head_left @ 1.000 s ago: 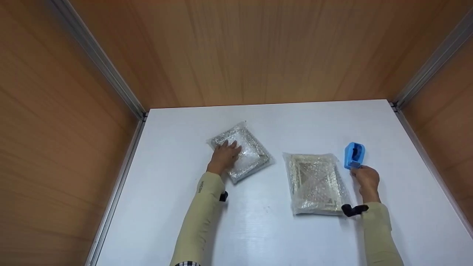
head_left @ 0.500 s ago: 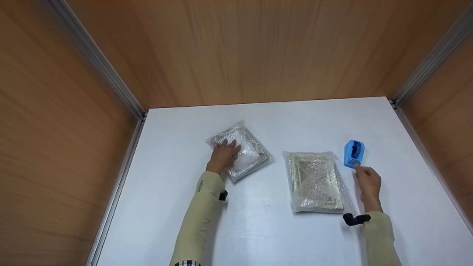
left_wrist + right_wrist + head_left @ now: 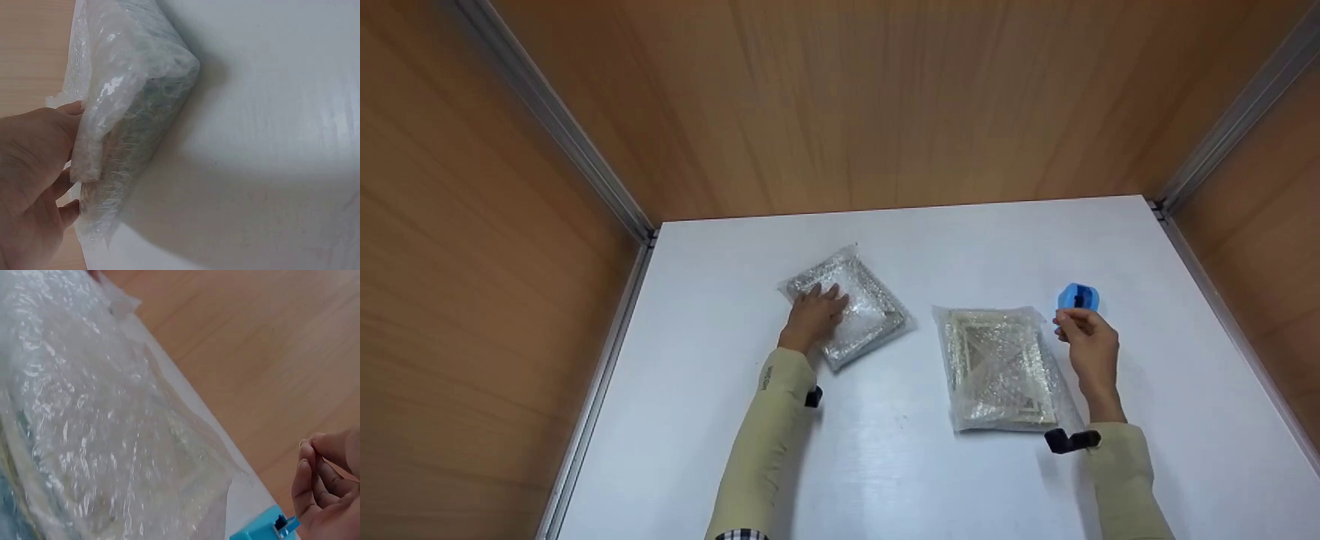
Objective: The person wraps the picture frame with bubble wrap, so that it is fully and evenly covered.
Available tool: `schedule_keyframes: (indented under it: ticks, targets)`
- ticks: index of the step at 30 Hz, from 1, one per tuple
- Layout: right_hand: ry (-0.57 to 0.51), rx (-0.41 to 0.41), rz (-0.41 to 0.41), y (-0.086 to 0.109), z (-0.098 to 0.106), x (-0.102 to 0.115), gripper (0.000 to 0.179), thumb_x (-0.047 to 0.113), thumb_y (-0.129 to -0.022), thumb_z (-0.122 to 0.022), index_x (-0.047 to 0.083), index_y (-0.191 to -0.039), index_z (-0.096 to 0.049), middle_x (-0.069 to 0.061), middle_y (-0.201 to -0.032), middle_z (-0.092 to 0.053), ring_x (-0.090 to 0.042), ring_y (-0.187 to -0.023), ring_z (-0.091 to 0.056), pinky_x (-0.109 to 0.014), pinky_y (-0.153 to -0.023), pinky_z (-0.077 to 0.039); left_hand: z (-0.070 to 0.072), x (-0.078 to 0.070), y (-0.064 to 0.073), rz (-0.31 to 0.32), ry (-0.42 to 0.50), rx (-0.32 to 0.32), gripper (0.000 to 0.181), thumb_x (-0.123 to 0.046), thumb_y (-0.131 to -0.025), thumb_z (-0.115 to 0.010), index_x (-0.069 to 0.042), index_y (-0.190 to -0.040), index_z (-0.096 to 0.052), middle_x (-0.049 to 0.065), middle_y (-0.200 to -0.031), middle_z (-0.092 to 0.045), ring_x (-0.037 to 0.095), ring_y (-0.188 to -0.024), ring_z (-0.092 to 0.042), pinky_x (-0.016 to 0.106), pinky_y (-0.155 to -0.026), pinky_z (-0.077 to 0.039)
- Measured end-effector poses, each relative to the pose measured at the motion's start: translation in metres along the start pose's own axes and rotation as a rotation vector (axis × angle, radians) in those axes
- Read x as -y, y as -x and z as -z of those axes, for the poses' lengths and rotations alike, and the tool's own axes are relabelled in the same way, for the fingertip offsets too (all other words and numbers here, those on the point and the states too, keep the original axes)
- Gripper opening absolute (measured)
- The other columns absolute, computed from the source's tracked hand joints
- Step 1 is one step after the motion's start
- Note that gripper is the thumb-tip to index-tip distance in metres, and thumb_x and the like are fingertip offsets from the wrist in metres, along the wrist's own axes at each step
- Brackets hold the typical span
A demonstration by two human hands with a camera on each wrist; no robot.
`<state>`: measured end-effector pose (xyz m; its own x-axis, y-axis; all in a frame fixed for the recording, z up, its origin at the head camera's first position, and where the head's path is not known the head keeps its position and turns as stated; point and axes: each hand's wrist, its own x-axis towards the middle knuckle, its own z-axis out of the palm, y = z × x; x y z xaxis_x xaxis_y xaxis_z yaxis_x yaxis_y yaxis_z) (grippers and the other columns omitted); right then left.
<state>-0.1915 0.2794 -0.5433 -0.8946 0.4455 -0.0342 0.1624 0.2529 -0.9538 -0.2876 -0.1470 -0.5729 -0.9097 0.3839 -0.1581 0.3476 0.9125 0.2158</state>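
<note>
My left hand (image 3: 814, 319) rests with spread fingers on a bubble-wrapped package (image 3: 866, 315), rectangular and turned at a slant on the white table. In the left wrist view, its fingertips touch the near side of the bubble wrap (image 3: 121, 84). On the right, my right hand (image 3: 1091, 349) is raised in front of a blue tape dispenser (image 3: 1080, 294), partly covering it. Thumb and forefinger meet at the tips, the other fingers curled in, as the right wrist view shows the hand (image 3: 326, 486) too. Whether a clear strip is between the tips I cannot tell.
A second bubble-wrapped package (image 3: 997, 371), with a pale ornate frame showing through, lies between the hands, left of the right forearm. The white table (image 3: 855, 480) is bounded by wooden panels (image 3: 885, 105) at the back and sides, with metal rails in the corners.
My right hand first drew back from the front of the dispenser, then moved up and left across it, thumb and forefinger together. The left hand and both packages stay where they were.
</note>
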Motion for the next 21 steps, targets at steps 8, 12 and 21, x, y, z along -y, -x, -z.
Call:
schedule_keyframes:
  ticks: [8,12,21]
  targets:
    - [0.026,0.135,0.191,0.020,-0.028,0.045,0.025,0.014,-0.096,-0.057,-0.006,-0.111,-0.062,-0.017,-0.097,-0.064,-0.015,-0.080,-0.062,-0.024,-0.073,-0.053,0.000,-0.001,-0.001,0.039,0.026,0.045,0.046,-0.024,-0.099,-0.050,-0.025,-0.145,-0.042,0.003,-0.156,-0.031,0.034,-0.145,-0.021,0.055,-0.116,-0.018]
    - [0.003,0.197,0.229,0.009,-0.046,0.038,0.025,0.015,-0.096,-0.058,-0.006,-0.110,-0.062,-0.018,-0.096,-0.063,-0.016,-0.078,-0.061,-0.022,-0.070,-0.052,-0.001,-0.001,-0.002,0.043,0.054,0.041,0.045,-0.024,-0.099,-0.051,-0.024,-0.144,-0.045,0.003,-0.155,-0.031,0.035,-0.145,-0.021,0.056,-0.116,-0.017]
    - [-0.122,0.383,0.369,-0.004,-0.093,0.032,0.020,0.020,-0.097,-0.056,0.004,-0.107,-0.061,-0.017,-0.097,-0.060,-0.015,-0.079,-0.059,-0.029,-0.073,-0.052,-0.002,-0.004,-0.003,0.047,0.076,0.043,0.046,-0.023,-0.100,-0.049,-0.024,-0.145,-0.042,0.004,-0.156,-0.030,0.035,-0.146,-0.019,0.054,-0.118,-0.014]
